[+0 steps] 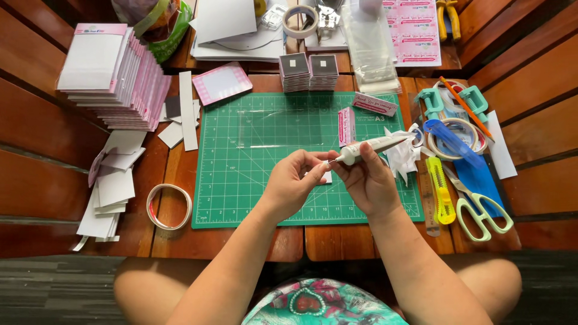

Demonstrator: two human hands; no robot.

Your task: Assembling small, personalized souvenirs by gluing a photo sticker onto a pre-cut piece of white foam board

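Note:
My right hand (pixel 368 180) grips a white glue tube (pixel 373 147) that points its nozzle leftward over the green cutting mat (pixel 253 180). My left hand (pixel 292 180) pinches at the tube's tip, with a small white piece (pixel 327 177) partly hidden between the two hands. Both hands hover above the mat's right half. A small pink card (pixel 345 126) stands just behind the tube.
A roll of tape (pixel 169 206) lies left of the mat. Stacks of white and pink cards (pixel 114 78) sit at the far left. A yellow cutter (pixel 441 189), green scissors (pixel 481 210), tape rolls (pixel 460 135) and crumpled white paper (pixel 402 155) crowd the right side.

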